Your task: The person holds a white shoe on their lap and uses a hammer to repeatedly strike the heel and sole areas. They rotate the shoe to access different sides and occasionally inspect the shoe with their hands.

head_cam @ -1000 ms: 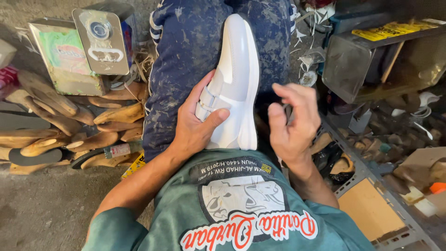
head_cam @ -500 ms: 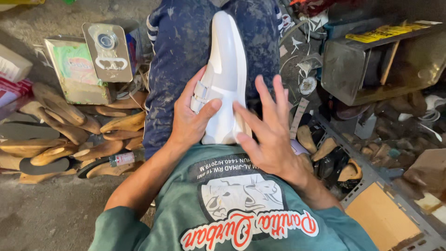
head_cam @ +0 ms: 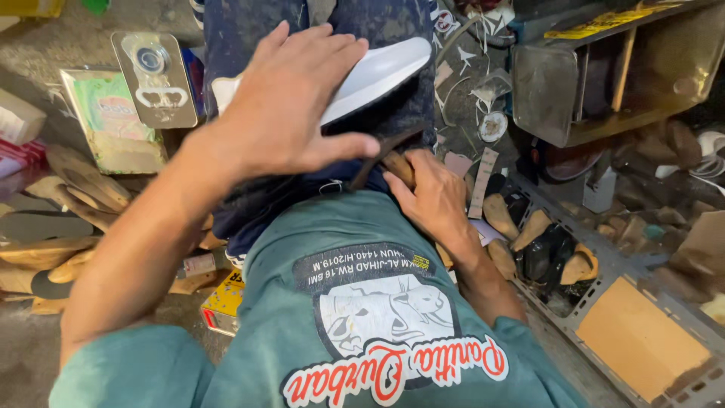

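White shoe [head_cam: 370, 75] under left hand [head_cam: 291, 106], loose open grip; right hand [head_cam: 430, 193] clasps wooden-handled tool [head_cam: 389, 159].

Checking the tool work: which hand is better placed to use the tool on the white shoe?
Right. The right hand already grips the dark tool just below the white shoe, while the left hand lies spread over the shoe.
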